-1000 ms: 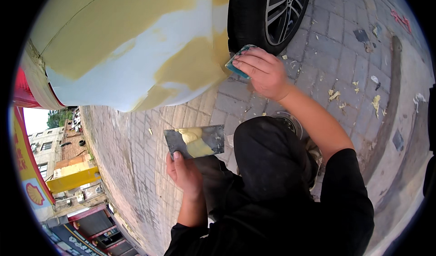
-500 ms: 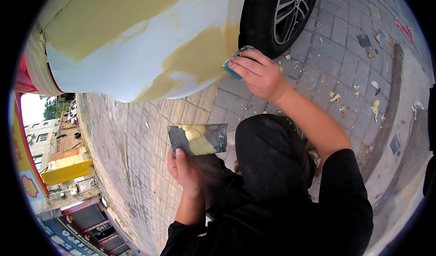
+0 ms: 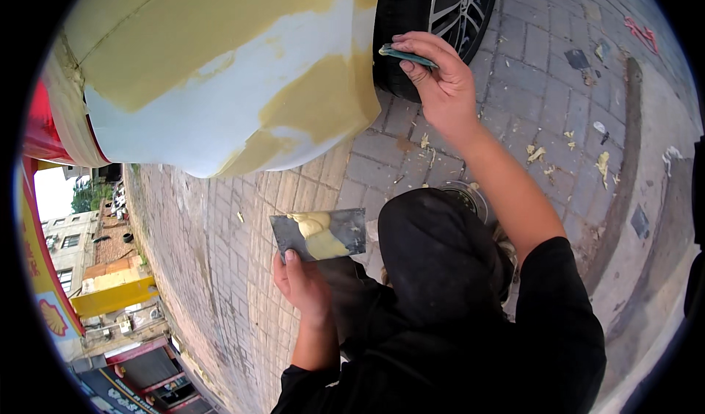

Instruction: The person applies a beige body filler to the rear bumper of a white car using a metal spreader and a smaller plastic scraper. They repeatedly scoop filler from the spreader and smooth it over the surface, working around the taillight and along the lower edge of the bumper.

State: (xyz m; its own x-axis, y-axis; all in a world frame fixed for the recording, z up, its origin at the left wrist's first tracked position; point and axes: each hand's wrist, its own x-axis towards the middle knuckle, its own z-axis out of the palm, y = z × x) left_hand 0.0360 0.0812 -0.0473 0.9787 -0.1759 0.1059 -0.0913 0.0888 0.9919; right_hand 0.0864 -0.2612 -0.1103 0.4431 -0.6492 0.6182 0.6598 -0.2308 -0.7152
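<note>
My right hand [image 3: 449,94] pinches a thin green putty spreader [image 3: 413,58] between thumb and fingers, in front of the car tire [image 3: 402,10]. Some pale putty shows on the spreader's left tip. The spreader looks apart from the car's body panel [image 3: 228,91], which is white with broad yellow-tan putty patches. Lower down, my left hand [image 3: 303,288] grips a grey rectangular metal plate [image 3: 354,230] by its near left corner, thumb on top. A thick dab of yellow putty [image 3: 316,227] lies on the plate, with a thinner smear below it.
A round can [image 3: 471,197] stands partly hidden behind my dark-clothed knee [image 3: 433,252]. Putty scraps [image 3: 537,153] litter the brick paving [image 3: 367,168]. On the right runs a concrete curb [image 3: 617,216]; a red taillight [image 3: 44,131] is at far left.
My right hand has pulled the spreader off the panel's edge by the wheel, moving up and right and tilting it edge-on. My left hand and the plate have shifted slightly.
</note>
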